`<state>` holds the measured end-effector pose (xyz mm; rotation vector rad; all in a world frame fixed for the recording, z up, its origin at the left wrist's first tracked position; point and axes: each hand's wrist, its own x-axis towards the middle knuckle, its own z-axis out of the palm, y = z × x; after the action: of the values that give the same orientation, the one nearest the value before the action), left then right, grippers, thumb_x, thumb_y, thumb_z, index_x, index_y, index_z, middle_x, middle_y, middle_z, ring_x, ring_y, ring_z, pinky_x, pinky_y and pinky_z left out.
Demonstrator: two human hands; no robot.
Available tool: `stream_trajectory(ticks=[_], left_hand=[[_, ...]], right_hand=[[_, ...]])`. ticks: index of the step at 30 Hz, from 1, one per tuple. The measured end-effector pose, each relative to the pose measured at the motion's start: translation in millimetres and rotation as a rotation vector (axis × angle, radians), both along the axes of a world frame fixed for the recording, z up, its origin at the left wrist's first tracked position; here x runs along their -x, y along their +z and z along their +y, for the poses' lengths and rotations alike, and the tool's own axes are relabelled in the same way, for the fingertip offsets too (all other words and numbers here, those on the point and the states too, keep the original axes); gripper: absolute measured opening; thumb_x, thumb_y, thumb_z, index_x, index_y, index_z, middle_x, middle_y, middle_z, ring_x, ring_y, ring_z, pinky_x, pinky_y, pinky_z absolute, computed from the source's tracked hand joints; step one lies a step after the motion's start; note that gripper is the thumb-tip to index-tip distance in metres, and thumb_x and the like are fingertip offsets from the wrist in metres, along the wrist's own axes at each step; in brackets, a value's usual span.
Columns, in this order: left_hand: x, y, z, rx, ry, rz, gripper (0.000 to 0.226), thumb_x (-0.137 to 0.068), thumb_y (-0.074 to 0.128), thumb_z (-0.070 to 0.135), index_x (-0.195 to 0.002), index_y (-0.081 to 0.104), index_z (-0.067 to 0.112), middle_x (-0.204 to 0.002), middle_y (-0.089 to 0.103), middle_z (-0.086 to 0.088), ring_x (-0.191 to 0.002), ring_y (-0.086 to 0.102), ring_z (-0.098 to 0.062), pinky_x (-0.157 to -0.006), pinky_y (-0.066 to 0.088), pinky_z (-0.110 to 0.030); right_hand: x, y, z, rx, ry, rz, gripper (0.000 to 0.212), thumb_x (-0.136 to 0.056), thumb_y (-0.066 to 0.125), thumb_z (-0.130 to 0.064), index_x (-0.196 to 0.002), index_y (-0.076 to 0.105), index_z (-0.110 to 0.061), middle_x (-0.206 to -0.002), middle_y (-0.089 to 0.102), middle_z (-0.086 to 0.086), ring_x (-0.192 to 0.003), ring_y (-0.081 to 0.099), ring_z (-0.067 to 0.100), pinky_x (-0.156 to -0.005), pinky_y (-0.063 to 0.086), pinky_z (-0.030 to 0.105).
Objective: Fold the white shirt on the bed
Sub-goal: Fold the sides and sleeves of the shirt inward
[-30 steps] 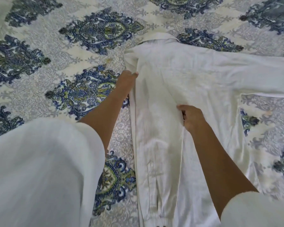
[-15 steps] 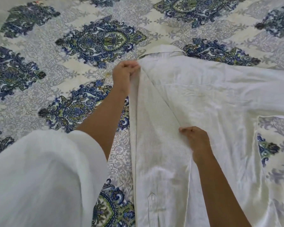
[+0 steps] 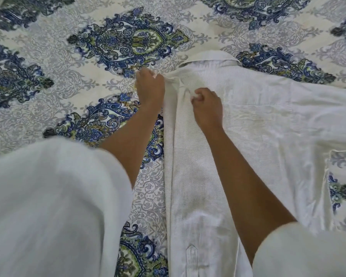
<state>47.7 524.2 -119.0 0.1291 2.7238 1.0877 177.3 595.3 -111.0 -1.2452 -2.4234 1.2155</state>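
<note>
Two grips are on the white shirt (image 3: pixel 258 120), which lies spread out on the bed (image 3: pixel 48 62).

Left grip (image 3: pixel 150 90): fingers curled, pinching the shirt's edge at the shoulder. The hand sits over the bed just off the cloth. Exact finger placement is hidden under the hand.

Right grip (image 3: pixel 208 108): fingers curled into a loose fist, pinching a small bunch of cloth on the shirt body. It sits just beside the left grip, slightly nearer the person.

Between the two grips: a narrow ridge of cloth, slightly raised and creased.

Beyond the right grip, past the knuckles: the collar (image 3: pixel 210 58), lying flat against the bed.

From the gap between the grips back toward the forearms: the folded sleeve (image 3: pixel 186 166), a long strip laid lengthwise along the shirt's edge. Its cuff placket (image 3: pixel 191 254) shows beside the right forearm, near the elbow.

Outward of the right grip: the shirt body, mostly smooth with one straight seam across it, and the other sleeve (image 3: pixel 332 108), stretched sideways to the frame edge.

Outward of the left grip: the bed only, printed with blue and green medallions on pale grey scrollwork.

Person's own clothing: a white left sleeve (image 3: pixel 48 206) covers the upper arm behind the left grip; a white right sleeve (image 3: pixel 308 252) does so behind the right grip. Both forearms are bare.
</note>
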Motion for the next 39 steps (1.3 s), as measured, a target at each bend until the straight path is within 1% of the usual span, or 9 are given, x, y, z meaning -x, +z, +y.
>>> stream_trajectory(ticks=[3, 8, 12, 18, 24, 28, 31, 34, 39], left_hand=[[-28, 0, -2, 0.163, -0.221, 0.148, 0.033, -0.088, 0.052, 0.038, -0.094, 0.057, 0.006, -0.104, 0.056, -0.011, -0.100, 0.049, -0.026, -0.081, 0.042, -0.035], [-27, 3, 6, -0.139, -0.174, -0.374, 0.020, -0.086, 0.061, 0.020, -0.070, 0.057, 0.008, -0.070, 0.055, -0.004, -0.073, 0.053, -0.018, -0.066, 0.041, -0.024], [-24, 12, 2, -0.320, -0.069, -0.658, 0.023, -0.086, 0.058, 0.007, -0.065, 0.052, 0.017, -0.044, 0.055, 0.005, -0.035, 0.048, -0.006, -0.038, 0.024, -0.015], [-6, 21, -12, -0.360, -0.041, -0.727, 0.025, -0.091, 0.048, 0.003, -0.071, 0.053, 0.017, -0.053, 0.060, 0.007, -0.055, 0.050, -0.009, -0.049, 0.036, -0.019], [-7, 9, -25, -0.275, -0.123, -0.751, 0.012, -0.093, 0.052, 0.016, -0.082, 0.056, 0.019, -0.080, 0.061, 0.002, -0.069, 0.058, -0.011, -0.063, 0.047, -0.022], [-4, 10, -12, -0.317, -0.120, -0.597, 0.015, -0.087, 0.057, 0.012, -0.074, 0.057, 0.018, -0.064, 0.056, 0.001, -0.048, 0.047, -0.010, -0.043, 0.034, -0.020], [0, 14, -5, -0.335, -0.090, -0.610, 0.016, -0.087, 0.059, 0.019, -0.071, 0.058, 0.017, -0.057, 0.061, 0.004, -0.046, 0.053, -0.010, -0.047, 0.037, -0.020], [-1, 18, 3, -0.192, -0.183, -0.623, 0.023, -0.084, 0.065, 0.032, -0.070, 0.058, 0.015, -0.066, 0.059, -0.001, -0.053, 0.053, -0.014, -0.051, 0.039, -0.021], [3, 10, 13, -0.139, -0.059, -0.489, 0.028, -0.087, 0.055, 0.003, -0.062, 0.047, 0.013, -0.062, 0.050, -0.004, -0.048, 0.047, -0.012, -0.032, 0.035, -0.013]], right_hand=[[-51, 9, -4, -0.074, -0.284, -0.046, 0.026, -0.090, 0.046, -0.019, -0.108, 0.062, -0.008, -0.111, 0.063, 0.011, -0.108, 0.055, 0.029, -0.087, 0.045, 0.035], [-154, 16, -25, 0.134, -0.485, -0.411, 0.046, -0.094, 0.044, -0.042, -0.106, 0.058, -0.001, -0.104, 0.060, 0.015, -0.102, 0.056, 0.031, -0.073, 0.038, 0.033], [-184, 19, -43, 0.528, -0.476, -0.227, 0.033, -0.091, 0.055, -0.036, -0.094, 0.057, -0.003, -0.078, 0.052, 0.003, -0.071, 0.049, 0.018, -0.063, 0.040, 0.030], [-200, 20, -44, 1.100, -0.613, 0.201, 0.006, -0.085, 0.064, -0.011, -0.087, 0.067, -0.006, -0.099, 0.072, 0.010, -0.095, 0.068, 0.023, -0.087, 0.053, 0.037], [-187, 9, -51, 0.785, -0.529, 0.004, 0.032, -0.087, 0.062, -0.031, -0.063, 0.049, -0.015, -0.065, 0.050, -0.002, -0.060, 0.048, 0.010, -0.057, 0.039, 0.020], [-185, 10, -52, 0.778, -0.591, 0.080, 0.032, -0.086, 0.061, -0.039, -0.065, 0.057, -0.016, -0.074, 0.060, -0.003, -0.074, 0.058, 0.015, -0.074, 0.048, 0.026], [-183, 10, -46, 0.892, -0.691, 0.148, 0.015, -0.084, 0.068, -0.028, -0.073, 0.068, -0.017, -0.092, 0.071, 0.002, -0.096, 0.066, 0.024, -0.095, 0.050, 0.041], [-179, 10, -39, 0.928, -0.641, 0.063, 0.014, -0.083, 0.068, -0.031, -0.085, 0.070, -0.017, -0.103, 0.070, 0.005, -0.101, 0.065, 0.024, -0.099, 0.047, 0.044], [-176, 8, -38, 1.011, -0.731, 0.082, 0.015, -0.082, 0.069, -0.025, -0.091, 0.069, -0.014, -0.103, 0.069, 0.008, -0.100, 0.064, 0.028, -0.097, 0.048, 0.047]])
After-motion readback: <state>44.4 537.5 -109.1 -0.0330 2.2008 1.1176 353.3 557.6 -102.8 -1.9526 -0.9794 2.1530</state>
